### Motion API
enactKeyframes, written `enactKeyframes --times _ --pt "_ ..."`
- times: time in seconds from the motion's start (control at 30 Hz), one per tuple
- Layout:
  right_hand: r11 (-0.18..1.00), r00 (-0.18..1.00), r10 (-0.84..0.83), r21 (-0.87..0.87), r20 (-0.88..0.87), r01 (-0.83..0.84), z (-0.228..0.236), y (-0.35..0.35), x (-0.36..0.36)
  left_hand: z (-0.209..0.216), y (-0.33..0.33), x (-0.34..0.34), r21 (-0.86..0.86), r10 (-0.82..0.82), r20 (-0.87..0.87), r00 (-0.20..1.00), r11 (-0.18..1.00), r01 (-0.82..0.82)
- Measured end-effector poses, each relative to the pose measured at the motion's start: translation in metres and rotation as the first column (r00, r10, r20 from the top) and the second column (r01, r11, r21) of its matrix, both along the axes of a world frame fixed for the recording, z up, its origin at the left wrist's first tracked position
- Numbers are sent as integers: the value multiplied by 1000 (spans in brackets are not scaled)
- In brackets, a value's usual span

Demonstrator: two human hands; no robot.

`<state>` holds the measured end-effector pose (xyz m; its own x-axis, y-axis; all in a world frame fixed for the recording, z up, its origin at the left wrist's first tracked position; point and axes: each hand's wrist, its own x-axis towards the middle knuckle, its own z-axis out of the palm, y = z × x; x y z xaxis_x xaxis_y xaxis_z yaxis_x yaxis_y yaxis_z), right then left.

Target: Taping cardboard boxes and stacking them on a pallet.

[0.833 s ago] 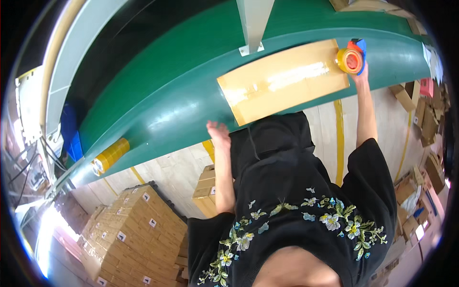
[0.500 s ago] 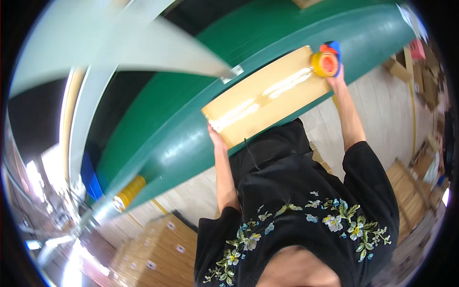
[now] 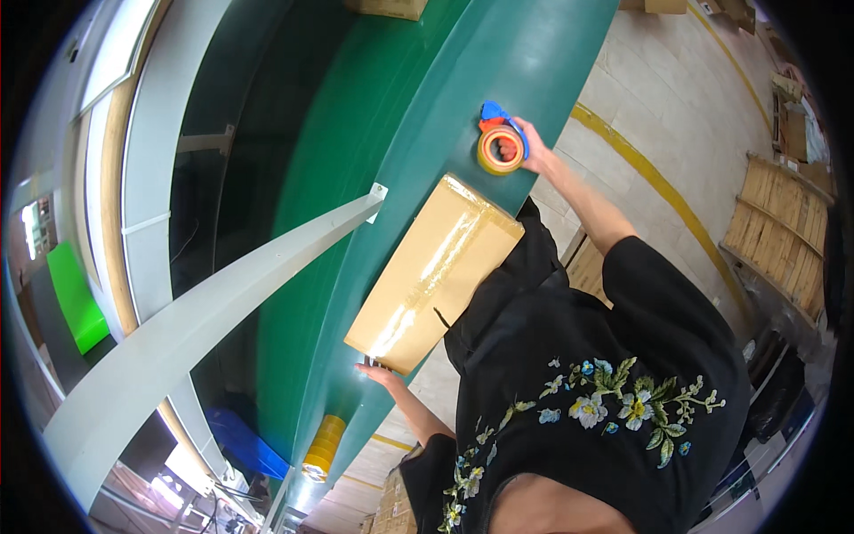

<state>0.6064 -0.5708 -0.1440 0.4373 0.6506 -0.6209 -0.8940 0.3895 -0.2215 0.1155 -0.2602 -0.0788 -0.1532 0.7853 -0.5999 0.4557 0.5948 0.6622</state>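
A long brown cardboard box [image 3: 438, 271] lies on the green work surface [image 3: 511, 53], a strip of shiny clear tape along its top and over its far end. At the box's near left end is my left hand [image 3: 382, 374], its fingers stretched out against or just under that end; part of them is hidden. My right hand [image 3: 532, 147] is closed on a blue and red tape dispenser [image 3: 494, 116] with a roll of yellowish tape. The dispenser is just beyond the far end of the box, apart from it.
A stack of yellow tape rolls [image 3: 326, 440] stands on the surface at lower left. A white metal post [image 3: 267, 254] crosses the left side beside the box. A blue bin [image 3: 245, 440] is at lower left, another carton [image 3: 387, 7] at the far edge, a wooden pallet [image 3: 778, 236] on the right floor.
My right hand has moved the tape dispenser off the box's end to just past it. Tape now covers that end's edge. The whole view has turned, and my left hand stays at the near end.
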Motion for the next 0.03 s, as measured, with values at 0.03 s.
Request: enactKeyframes --times 0.03 --pt "992 988 66 -118 141 -49 -12 -18 20 -17 9 -4 63 -83 42 996 995 80"
